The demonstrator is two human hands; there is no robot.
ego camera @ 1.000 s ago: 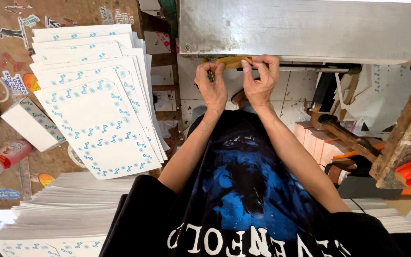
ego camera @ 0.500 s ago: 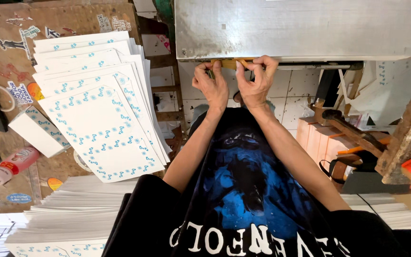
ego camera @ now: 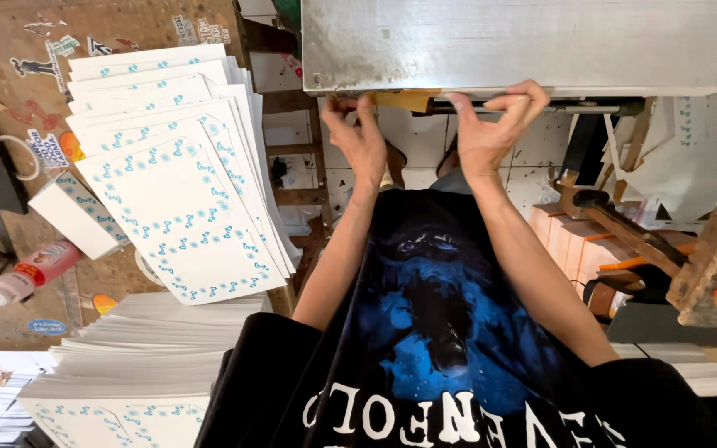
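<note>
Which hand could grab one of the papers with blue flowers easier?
Probably the left hand. It and the right hand both grip the frame edge, but the papers fan out on the left side; the right would have to cross over.

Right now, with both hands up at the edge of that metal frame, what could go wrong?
1. Both the left hand and right hand curl over the lower edge of the metal frame; fingers could get pinched if it drops or shifts.
2. The fanned stack of blue-bordered printed sheets overhangs the table edge close to the left elbow; a bump might scatter them.
</note>
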